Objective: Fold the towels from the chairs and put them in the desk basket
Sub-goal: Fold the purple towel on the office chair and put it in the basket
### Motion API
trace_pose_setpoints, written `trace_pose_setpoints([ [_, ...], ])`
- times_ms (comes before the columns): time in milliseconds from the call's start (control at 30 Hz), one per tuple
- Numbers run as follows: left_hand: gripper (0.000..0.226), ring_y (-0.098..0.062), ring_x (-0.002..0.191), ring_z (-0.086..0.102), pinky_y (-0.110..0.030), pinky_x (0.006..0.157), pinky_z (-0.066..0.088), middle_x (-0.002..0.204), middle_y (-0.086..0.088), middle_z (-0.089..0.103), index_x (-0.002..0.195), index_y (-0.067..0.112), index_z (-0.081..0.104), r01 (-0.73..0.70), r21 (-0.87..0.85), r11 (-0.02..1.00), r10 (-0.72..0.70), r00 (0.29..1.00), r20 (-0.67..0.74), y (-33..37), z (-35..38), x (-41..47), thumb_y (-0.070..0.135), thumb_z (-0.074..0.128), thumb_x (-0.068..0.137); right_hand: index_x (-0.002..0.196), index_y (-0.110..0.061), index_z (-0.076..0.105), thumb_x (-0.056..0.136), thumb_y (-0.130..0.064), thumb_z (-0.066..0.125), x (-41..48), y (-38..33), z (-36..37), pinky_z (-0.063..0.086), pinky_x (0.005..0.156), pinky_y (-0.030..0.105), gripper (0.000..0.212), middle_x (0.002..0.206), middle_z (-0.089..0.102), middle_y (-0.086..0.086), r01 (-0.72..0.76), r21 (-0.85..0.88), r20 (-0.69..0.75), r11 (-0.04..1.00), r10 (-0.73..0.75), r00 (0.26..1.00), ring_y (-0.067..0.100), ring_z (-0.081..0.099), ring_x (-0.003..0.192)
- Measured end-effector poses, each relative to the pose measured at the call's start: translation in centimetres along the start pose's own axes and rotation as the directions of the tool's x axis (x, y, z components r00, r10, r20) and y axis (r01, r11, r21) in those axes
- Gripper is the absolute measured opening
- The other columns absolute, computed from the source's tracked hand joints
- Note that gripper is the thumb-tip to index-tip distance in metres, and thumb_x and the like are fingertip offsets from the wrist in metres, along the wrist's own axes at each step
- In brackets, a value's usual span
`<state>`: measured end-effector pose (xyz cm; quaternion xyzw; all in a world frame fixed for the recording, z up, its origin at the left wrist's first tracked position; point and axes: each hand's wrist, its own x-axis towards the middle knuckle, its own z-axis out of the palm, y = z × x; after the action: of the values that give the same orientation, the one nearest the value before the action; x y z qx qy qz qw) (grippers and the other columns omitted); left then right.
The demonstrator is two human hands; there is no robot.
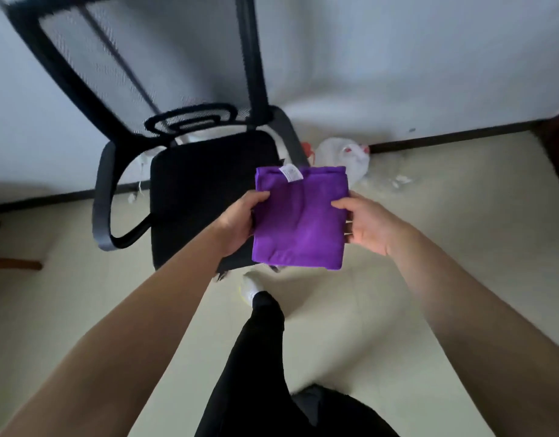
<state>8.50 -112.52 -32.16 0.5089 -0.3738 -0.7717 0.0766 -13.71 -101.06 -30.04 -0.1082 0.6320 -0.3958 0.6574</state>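
A purple towel (298, 219), folded into a neat square with a white label at its top edge, is held flat in the air in front of me. My left hand (240, 220) grips its left edge and my right hand (368, 225) grips its right edge, thumbs on top. Just behind and to the left stands a black office chair (196, 190) with a mesh back and a bare seat. No desk or basket is in view.
A white plastic bag with red marks (344, 159) lies on the floor by the wall behind the chair, with scraps of paper nearby. My leg in black trousers and a white sock (253, 288) is below the towel. A brown wooden piece (16, 263) shows at the left edge.
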Motion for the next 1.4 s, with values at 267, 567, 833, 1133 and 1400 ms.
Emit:
trace_pose_setpoints([
  [267,0.046,-0.021,0.096,0.068,-0.037,0.087,0.055,0.118,-0.003,0.067,0.120,0.029,0.057,-0.175,0.233,0.957,0.088,0.936,0.341,0.8,26.2,-10.7,-0.001,0.056,0.087,0.141,-0.040,0.042,0.087,0.000,0.061,-26.1,5.2,-17.5,0.057,0.089,0.050,0.070,0.129,0.060,0.010,0.255,0.132,-0.184,0.958,-0.229,0.956,0.037,0.064,0.110],
  [567,0.083,-0.029,0.111,0.066,-0.040,0.079,0.058,0.129,-0.001,0.064,0.142,0.038,0.040,-0.402,0.415,0.816,0.004,0.722,0.692,0.5,54.4,-18.2,0.007,0.071,0.072,0.145,-0.049,0.035,0.084,0.010,0.058,-46.0,12.0,-35.1,0.057,0.081,0.046,0.088,0.135,0.057,0.010,0.531,0.272,-0.509,0.802,-0.349,0.787,0.038,0.064,0.110],
  [833,0.072,-0.024,0.104,0.068,-0.037,0.071,0.057,0.120,-0.001,0.068,0.141,0.048,0.035,-0.540,0.499,0.678,-0.120,0.588,0.800,-4.6,75.6,-16.2,0.008,0.064,0.088,0.140,-0.047,0.042,0.084,0.013,0.056,-54.4,17.5,-49.1,0.056,0.089,0.054,0.083,0.136,0.057,0.014,0.646,0.339,-0.705,0.684,-0.270,0.656,0.041,0.063,0.113],
  [1133,0.077,-0.016,0.101,0.066,-0.032,0.066,0.054,0.124,0.005,0.064,0.148,0.040,0.030,-0.600,0.483,0.637,-0.297,0.388,0.873,-14.4,100.5,-19.9,0.006,0.065,0.089,0.139,-0.045,0.046,0.085,0.013,0.050,-67.8,25.7,-60.9,0.057,0.084,0.046,0.080,0.128,0.066,0.012,0.776,0.303,-0.913,0.554,-0.065,0.403,0.033,0.067,0.096],
  [1400,0.070,-0.017,0.093,0.068,-0.027,0.055,0.055,0.115,-0.002,0.066,0.148,0.034,0.030,-0.679,0.507,0.531,-0.405,0.323,0.856,-30.1,116.6,-26.7,0.007,0.062,0.091,0.144,-0.042,0.040,0.087,0.005,0.054,-77.9,39.8,-71.0,0.058,0.069,0.038,0.076,0.128,0.065,0.007,0.863,0.281,-0.956,0.419,0.198,0.216,0.028,0.069,0.089],
])
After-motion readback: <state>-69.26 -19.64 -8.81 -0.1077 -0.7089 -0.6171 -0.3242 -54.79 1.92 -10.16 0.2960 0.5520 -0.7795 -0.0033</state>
